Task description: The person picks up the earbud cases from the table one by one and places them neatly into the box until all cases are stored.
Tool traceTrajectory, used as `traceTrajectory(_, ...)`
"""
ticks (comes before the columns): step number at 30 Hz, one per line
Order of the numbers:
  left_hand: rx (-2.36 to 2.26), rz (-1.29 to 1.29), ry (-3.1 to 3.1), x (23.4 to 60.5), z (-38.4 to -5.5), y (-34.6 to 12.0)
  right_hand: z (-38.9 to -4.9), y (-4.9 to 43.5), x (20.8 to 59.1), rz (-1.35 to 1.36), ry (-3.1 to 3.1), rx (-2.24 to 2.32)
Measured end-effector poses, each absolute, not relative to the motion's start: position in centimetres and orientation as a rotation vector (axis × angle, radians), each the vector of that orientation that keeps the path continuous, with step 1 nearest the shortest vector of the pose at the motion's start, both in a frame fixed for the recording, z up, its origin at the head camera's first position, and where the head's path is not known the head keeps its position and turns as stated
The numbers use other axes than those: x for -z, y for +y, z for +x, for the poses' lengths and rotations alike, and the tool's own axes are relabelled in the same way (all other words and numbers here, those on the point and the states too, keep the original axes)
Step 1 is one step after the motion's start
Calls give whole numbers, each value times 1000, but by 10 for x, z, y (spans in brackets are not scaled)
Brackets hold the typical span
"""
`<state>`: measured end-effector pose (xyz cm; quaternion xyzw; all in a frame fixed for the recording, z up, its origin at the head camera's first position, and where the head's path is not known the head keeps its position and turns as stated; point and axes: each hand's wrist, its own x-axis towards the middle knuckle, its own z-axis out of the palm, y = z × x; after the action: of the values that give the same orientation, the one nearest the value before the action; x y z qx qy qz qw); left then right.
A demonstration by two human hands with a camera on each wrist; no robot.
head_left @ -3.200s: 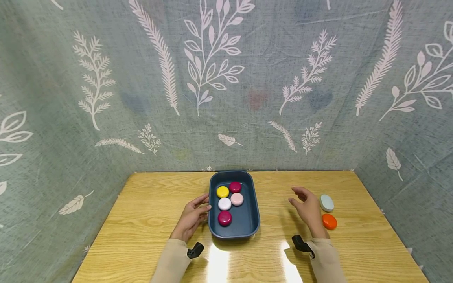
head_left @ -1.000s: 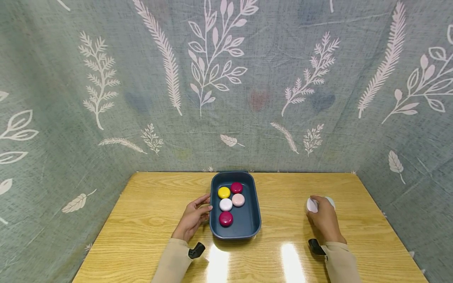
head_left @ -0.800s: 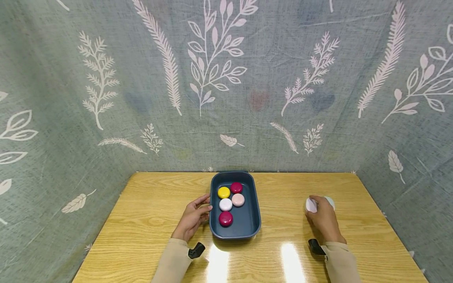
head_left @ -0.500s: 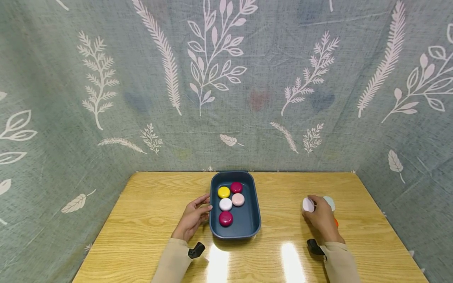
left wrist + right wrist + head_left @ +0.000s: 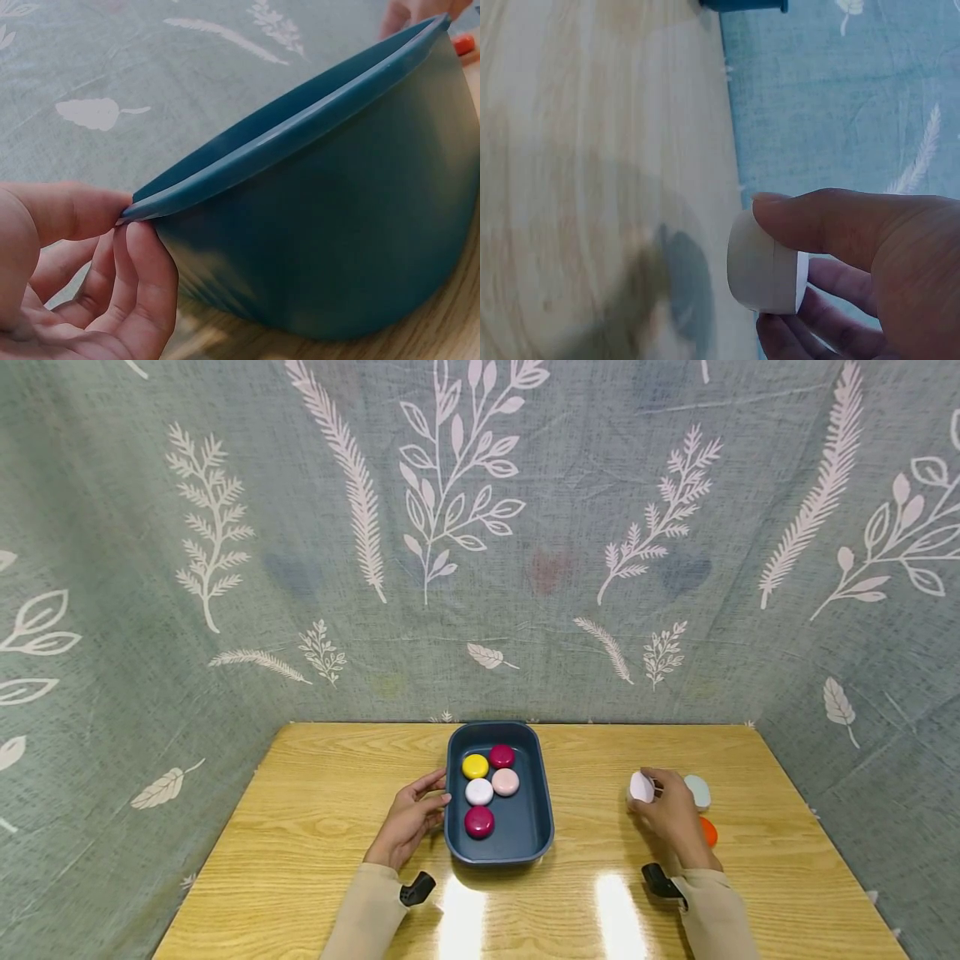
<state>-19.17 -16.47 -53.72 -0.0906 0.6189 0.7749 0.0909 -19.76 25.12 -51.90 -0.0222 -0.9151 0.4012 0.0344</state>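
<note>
Currently, right hand (image 5: 671, 810) has a small round white puck (image 5: 641, 787) pinched between thumb and fingers, which are apart only by the puck's width. Puck is tilted on edge, rounded face away from the palm, flat face towards it. It's right of the deep dark-blue rounded-rectangle tray (image 5: 521, 833), well apart from it. Looks clear of the pale-brown wood-grain table (image 5: 337, 777), going by the shadow (image 5: 688, 281), but that patch is blurry in the right wrist view, so not certain. Left hand (image 5: 406, 825) pinches the tray's left rim; tray sits on the table. Inside it: glossy yellow disc (image 5: 475, 767) and far crimson disc (image 5: 502, 756) side by side, pale-pink disc (image 5: 506, 782) and glossy white disc (image 5: 479, 792) just nearer, near crimson disc (image 5: 479, 822) closest to the person. Pale-mint disc (image 5: 697, 792) and glossy orange disc (image 5: 709, 832) lie right of the right hand, orange one partly hidden. Grey-green leaf-print cloth (image 5: 420, 668) hangs behind.
</note>
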Motion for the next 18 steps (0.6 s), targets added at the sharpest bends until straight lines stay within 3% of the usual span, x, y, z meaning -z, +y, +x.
traceTrajectory(18,-2291,-285,1854,539,-193,-165,-203,229,500,2,-2747,-1329)
